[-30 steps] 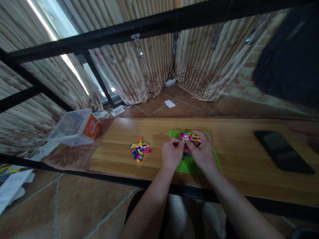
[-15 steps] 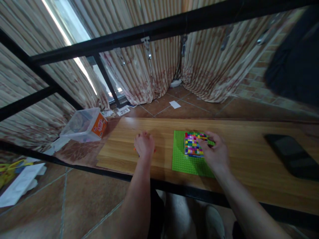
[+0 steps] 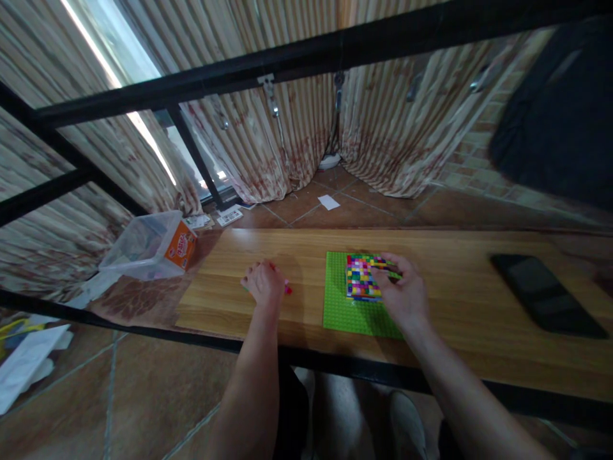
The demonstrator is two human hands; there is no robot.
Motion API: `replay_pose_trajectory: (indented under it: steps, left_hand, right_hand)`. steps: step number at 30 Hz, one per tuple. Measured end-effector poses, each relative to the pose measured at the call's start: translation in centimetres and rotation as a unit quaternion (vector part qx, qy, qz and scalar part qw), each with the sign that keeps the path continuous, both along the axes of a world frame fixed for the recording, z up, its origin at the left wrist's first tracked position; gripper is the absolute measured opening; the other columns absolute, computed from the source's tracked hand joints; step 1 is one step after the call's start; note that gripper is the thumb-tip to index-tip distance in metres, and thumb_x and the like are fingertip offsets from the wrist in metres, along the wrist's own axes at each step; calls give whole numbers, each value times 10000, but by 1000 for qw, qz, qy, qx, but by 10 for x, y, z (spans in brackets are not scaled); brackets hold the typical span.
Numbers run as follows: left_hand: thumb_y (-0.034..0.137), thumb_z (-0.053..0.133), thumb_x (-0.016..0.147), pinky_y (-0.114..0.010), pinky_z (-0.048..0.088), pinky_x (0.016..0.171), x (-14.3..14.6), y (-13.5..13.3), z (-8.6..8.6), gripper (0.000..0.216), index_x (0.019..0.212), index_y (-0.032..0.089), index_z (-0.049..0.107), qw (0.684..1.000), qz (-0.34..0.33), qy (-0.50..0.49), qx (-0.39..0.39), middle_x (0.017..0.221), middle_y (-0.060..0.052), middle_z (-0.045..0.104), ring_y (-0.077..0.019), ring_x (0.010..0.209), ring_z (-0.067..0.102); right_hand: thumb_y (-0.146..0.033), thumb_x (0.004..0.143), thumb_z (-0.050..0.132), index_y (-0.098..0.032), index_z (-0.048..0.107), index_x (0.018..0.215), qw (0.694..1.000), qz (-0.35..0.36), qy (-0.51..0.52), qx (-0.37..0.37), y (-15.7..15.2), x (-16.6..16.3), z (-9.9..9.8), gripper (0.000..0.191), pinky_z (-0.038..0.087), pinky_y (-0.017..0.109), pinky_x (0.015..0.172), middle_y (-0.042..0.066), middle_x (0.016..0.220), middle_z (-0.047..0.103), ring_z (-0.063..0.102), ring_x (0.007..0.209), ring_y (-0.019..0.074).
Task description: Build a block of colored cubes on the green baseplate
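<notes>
A low, many-coloured block of small toy bricks (image 3: pixel 361 276) stands on a green studded baseplate (image 3: pixel 335 310). My right hand (image 3: pixel 402 291) is closed on the block's right side, thumb over the top and fingers along the far right edge; any loose brick between them is hidden. To the left, my left hand (image 3: pixel 264 281) is low over the wooden table with its fingers curled down, the tips out of sight. Small red and pink bricks (image 3: pixel 288 287) peek out beside it, and a bit of red shows at its far side. What the left fingers pinch cannot be made out.
A dark phone or tablet (image 3: pixel 546 294) lies on the table (image 3: pixel 454 306) at the right. On the floor to the left stands a clear plastic box (image 3: pixel 138 246) with an orange label. A black metal rail (image 3: pixel 297 61) crosses in front of the curtains.
The view has shifted slightly, moving the scene left. My left hand has turned a little over the loose bricks, and more pink and red ones show beside it. My right hand stays at the block.
</notes>
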State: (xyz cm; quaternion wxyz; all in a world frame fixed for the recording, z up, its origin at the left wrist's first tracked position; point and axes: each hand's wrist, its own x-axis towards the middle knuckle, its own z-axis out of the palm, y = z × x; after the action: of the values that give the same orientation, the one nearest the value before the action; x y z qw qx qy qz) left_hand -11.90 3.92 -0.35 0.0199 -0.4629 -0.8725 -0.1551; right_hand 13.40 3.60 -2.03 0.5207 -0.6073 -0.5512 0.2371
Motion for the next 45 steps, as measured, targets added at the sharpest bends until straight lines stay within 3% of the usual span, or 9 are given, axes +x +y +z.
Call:
replay_pose_trajectory:
  steps: [9,13,17,21,24,29,34,39,45]
  left_hand:
    - [233,441,883,-434,425,841,30,-7,15,278,921,187,713,993,-111,21,-28,980,-148,712,-331,1019,619]
    - [217,444,885,-434,428,839,36,-6,16,274,901,187,715,990,-126,22,-52,974,-151,717,-333,1020,626]
    - [234,484,883,-385,451,835,43,-6,16,228,933,194,703,984,-175,-31,-15,971,-122,731,-279,951,658]
    - [222,511,884,-299,487,808,62,-11,15,182,950,208,679,930,-303,-194,69,935,-56,742,-188,854,680]
    - [187,546,859,-284,505,802,79,-15,15,146,899,215,684,893,-352,-265,92,902,-35,742,-167,825,681]
    - [158,580,833,-310,522,831,90,-16,14,123,880,205,683,878,-357,-305,98,908,-43,740,-171,840,687]
    - [168,641,791,-307,533,781,90,-13,13,93,882,188,641,883,-328,-321,98,872,-52,725,-170,799,683]
    - [194,635,790,-283,511,730,89,-11,13,5,786,192,636,875,-344,-329,94,783,-18,707,-152,728,661]
    - [216,615,797,-266,500,726,89,-9,8,70,750,196,663,854,-357,-363,108,771,-5,707,-142,727,651]
  right_hand:
    - [-362,788,617,-167,667,1062,1000,-3,6,6,0,-1,5,340,534,477,875,126,1094,615,645,924,243]
    - [-356,796,611,-177,662,1074,1000,5,16,5,0,0,7,335,544,460,860,117,1099,605,645,916,230]
    - [-345,794,612,-172,666,1061,1000,5,25,-1,1,2,6,322,550,454,843,119,1101,602,645,899,228]
    - [-350,792,612,-169,667,1062,999,6,38,-10,3,4,5,330,554,437,823,121,1116,612,639,923,234]
    - [-352,798,599,-172,663,1067,999,8,37,-15,4,4,5,331,556,431,799,120,1099,630,639,922,237]
    - [-335,795,599,-181,666,1028,999,11,36,-3,3,4,8,287,552,438,825,108,1078,647,649,919,233]
    - [-326,796,599,-185,667,1030,999,15,32,-13,3,6,9,282,542,440,845,103,1075,657,653,910,230]
    - [-321,797,594,-181,666,1027,999,17,37,-11,4,6,8,279,545,431,831,106,1079,664,658,911,232]
    - [-319,797,590,-178,665,1040,998,27,43,-22,2,6,10,291,546,420,810,105,1050,687,664,903,234]
